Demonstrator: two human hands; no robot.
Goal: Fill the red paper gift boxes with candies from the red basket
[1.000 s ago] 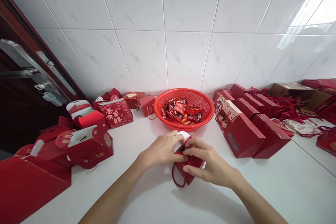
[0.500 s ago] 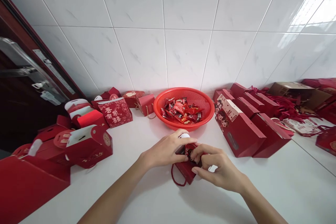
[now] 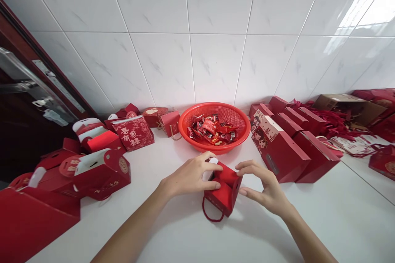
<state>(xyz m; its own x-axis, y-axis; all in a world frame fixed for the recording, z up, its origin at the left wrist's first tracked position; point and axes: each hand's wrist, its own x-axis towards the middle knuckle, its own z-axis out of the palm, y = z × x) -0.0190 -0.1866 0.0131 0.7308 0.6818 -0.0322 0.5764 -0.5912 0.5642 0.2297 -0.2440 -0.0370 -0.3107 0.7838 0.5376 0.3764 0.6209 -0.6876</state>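
The left hand [image 3: 189,176], fingers holding the corded box [image 3: 220,197], likely steadies it; the right hand [image 3: 268,189], fingers wide, borders its flap [image 3: 236,185]. The candy basket [image 3: 185,131] sits within reach.

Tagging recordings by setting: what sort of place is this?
Probably a home or small workroom: a tiled wall, a dark door with keys hanging, and a white table crowded with red gift boxes.

head | from above | forward and down | close over table [image 3: 324,213]
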